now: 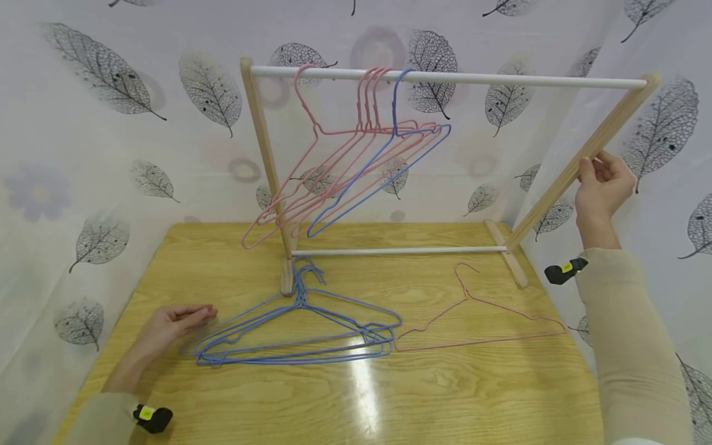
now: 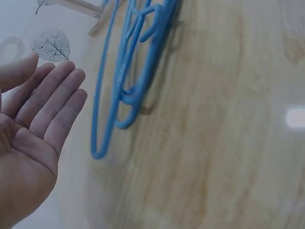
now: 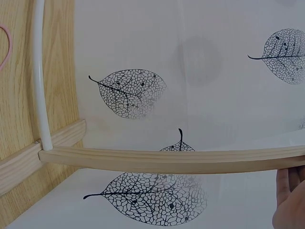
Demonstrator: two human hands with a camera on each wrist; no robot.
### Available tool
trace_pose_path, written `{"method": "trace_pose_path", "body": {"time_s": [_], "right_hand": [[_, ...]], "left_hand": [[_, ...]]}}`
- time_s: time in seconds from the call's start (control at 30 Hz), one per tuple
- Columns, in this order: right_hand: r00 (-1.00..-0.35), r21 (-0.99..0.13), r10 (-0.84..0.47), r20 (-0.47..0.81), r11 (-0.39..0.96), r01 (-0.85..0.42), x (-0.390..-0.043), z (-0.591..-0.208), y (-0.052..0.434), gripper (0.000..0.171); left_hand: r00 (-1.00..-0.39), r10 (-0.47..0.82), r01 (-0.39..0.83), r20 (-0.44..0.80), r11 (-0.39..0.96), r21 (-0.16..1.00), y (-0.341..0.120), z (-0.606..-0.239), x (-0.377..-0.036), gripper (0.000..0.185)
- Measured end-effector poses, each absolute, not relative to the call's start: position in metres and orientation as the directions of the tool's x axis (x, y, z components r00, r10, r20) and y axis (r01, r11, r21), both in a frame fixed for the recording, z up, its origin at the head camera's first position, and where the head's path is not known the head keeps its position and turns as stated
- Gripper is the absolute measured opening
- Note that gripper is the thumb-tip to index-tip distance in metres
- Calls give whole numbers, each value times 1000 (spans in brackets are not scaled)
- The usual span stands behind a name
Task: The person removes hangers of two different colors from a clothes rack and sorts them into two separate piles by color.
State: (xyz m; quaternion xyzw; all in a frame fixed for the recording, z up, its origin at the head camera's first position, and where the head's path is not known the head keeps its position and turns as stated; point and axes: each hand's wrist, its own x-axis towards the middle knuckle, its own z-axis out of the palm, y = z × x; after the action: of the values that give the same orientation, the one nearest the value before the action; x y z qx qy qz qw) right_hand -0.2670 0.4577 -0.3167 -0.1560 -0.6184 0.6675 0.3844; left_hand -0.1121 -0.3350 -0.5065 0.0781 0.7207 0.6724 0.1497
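Note:
My left hand (image 1: 173,324) is held over the left of the table, its fingers nearly straight and holding nothing. Just to its right lies a pile of blue hangers (image 1: 300,304); their ends also show beside the palm in the left wrist view. My right hand (image 1: 603,185) grips the right wooden post (image 1: 575,164) of a clothes rack, thumb on the near side. In the right wrist view that hand (image 3: 293,195) is partly cut off at the edge. From the rack's white rail (image 1: 489,79) hang several pink hangers (image 1: 334,151) and one blue hanger (image 1: 361,179).
One pink hanger (image 1: 478,318) lies flat on the wooden table (image 1: 445,395), right of the blue pile. The rack's lower white bar (image 1: 400,251) runs near the table's back edge. Leaf-patterned cloth (image 1: 211,154) covers the walls around.

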Motion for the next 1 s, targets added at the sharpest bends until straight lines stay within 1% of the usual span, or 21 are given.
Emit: {"method": "trace_pose_path", "body": {"time_s": [0.07,0.17,0.33,0.47,0.73,0.83,1.0], "right_hand": [[-654,-944,705,274,70,-321,-266,-316,457,21],[-651,-946,706,279,86,-313,-265,-315,455,21],[-649,-947,704,289,109,-303,-265,-314,454,22],[-643,-945,706,297,118,-306,-264,-313,451,21],[-649,-943,697,305,127,-307,-263,-312,449,22],[-650,-943,698,301,114,-313,-264,-313,451,21],[-640,-940,704,308,122,-318,-264,-313,451,21]], "left_hand": [[-955,284,-57,-88,116,992,-332,-502,-113,27],[-957,289,7,-36,146,989,-320,-492,-116,29],[-944,326,94,60,90,992,-289,-476,-122,32],[-925,352,167,142,43,985,-261,-464,-126,32],[-894,340,290,290,-52,956,-206,-435,-130,27],[-875,335,348,348,-65,935,-189,-423,-131,25],[-830,331,428,449,-137,893,-163,-402,-134,23]]}}
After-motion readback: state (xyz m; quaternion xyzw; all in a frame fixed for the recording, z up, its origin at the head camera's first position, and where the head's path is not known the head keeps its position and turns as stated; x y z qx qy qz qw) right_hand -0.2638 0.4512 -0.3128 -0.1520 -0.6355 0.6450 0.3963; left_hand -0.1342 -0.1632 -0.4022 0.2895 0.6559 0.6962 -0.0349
